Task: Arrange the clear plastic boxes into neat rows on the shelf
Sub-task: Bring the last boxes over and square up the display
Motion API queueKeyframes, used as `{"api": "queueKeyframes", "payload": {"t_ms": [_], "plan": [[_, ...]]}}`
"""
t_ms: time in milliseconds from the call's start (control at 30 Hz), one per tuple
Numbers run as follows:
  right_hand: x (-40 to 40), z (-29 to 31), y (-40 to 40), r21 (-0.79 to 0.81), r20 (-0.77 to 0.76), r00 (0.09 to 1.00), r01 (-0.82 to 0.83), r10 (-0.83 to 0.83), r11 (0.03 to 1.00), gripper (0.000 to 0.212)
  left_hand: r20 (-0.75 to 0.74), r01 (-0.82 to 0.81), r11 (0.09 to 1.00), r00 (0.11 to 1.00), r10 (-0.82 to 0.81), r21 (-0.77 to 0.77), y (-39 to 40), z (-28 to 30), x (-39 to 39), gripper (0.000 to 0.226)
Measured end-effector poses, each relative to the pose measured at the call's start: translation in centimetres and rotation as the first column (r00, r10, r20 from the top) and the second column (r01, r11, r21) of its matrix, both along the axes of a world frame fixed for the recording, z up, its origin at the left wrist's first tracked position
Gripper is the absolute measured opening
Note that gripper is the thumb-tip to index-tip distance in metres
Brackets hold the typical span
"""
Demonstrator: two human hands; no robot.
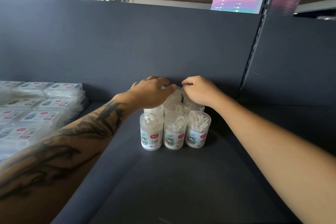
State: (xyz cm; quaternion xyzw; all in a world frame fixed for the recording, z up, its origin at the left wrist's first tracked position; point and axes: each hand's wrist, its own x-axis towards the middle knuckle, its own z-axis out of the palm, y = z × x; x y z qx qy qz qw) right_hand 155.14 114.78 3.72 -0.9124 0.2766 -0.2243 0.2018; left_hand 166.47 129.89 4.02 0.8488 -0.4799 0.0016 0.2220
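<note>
Rear boxes (173, 96) under both hands' grip

I count three clear tubs (174, 133) standing up front at six o'clock, more half-hidden behind; flat packs (41, 116) stacked at nine o'clock, too many to count.

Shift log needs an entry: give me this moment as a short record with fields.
setting: dark grey shelf with a back panel
items being arranged: clear cylindrical tubs with white contents, upright, in a tight cluster
front row: three tubs, labels facing out
left hand: resting on the rear tubs
right hand: fingers curled on the rear tubs
also on shelf: flat clear boxes stacked at left
</note>
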Motion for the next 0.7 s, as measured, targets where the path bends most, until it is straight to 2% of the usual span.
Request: {"api": "queueKeyframes", "payload": {"t_ms": [67,100,200,267,367,467,600,700], "plan": [[-0.7,0.4,-0.2,0.008,0.008,1.000,0.011,-0.011,1.000,0.032,-0.031,0.016,0.999,0.999,-0.018,-0.045,0.6,0.5,-0.2,0.077],[-1.0,0.5,-0.3,0.013,0.029,0.999,0.026,-0.026,1.000,0.032,-0.037,0.021,0.999,0.999,-0.023,-0.049,1.0,0.6,-0.3,0.076],[-2.2,0.4,-0.6,-0.015,0.096,0.992,0.078,-0.076,0.997,0.034,-0.036,0.040,0.998,0.998,-0.041,-0.041,1.7,0.2,-0.4,0.057],[-3.0,0.1,-0.4,-0.049,0.089,0.991,0.101,-0.096,0.994,0.034,-0.057,0.054,0.998,0.997,-0.055,-0.022,2.0,-0.3,-0.7,0.055],[-3.6,-0.3,0.3,-0.082,0.084,0.992,0.097,-0.091,0.992,0.030,-0.072,0.059,0.998,0.996,-0.057,0.034,2.3,-0.8,-1.1,0.064],[-3.8,-0.7,1.0,-0.049,0.059,0.995,0.085,-0.082,0.995,0.021,-0.067,0.045,0.996,0.997,-0.039,0.083,2.2,-1.1,-1.6,0.078],[-3.6,-1.1,1.4,-0.023,0.072,0.995,0.077,-0.075,0.997,0.022,0.000,0.011,0.994,1.000,-0.011,0.110,1.9,-1.5,-2.1,0.067],[-3.6,-1.3,1.6,-0.023,0.073,0.995,0.068,-0.066,0.997,0.016,-0.017,0.025,0.994,1.000,-0.023,0.109,1.8,-1.4,-2.3,0.063]]}}
